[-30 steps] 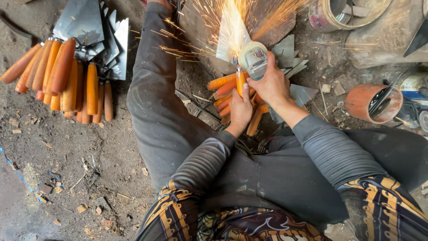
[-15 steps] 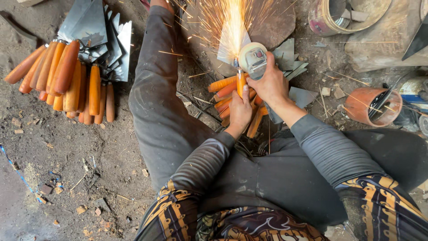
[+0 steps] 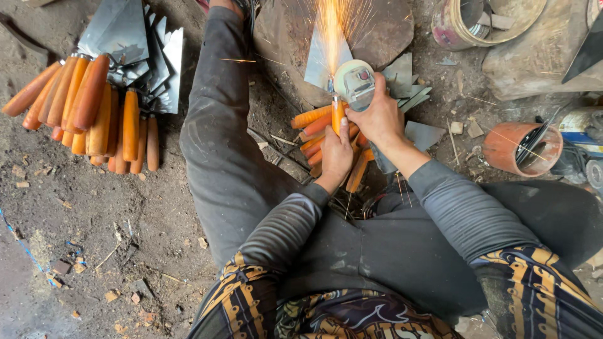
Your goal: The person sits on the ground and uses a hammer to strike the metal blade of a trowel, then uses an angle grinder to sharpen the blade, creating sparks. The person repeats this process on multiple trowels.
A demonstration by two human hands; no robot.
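Evidently left hand [image 3: 336, 157] clenches the orange-handled blade [image 3: 326, 69] steady on the stone slab [image 3: 383, 31]; right hand [image 3: 377, 116] grasps the angle grinder [image 3: 355, 81], sparks flying away.

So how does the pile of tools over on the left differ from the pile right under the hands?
The left pile lies apart on the dirt, untouched, handles in a rough row with blades fanned behind. The pile under the hands is more jumbled and partly hidden. From it, the left hand holds one tool against the grinder in the right hand, throwing sparks. Both have orange wooden handles and flat grey metal blades.
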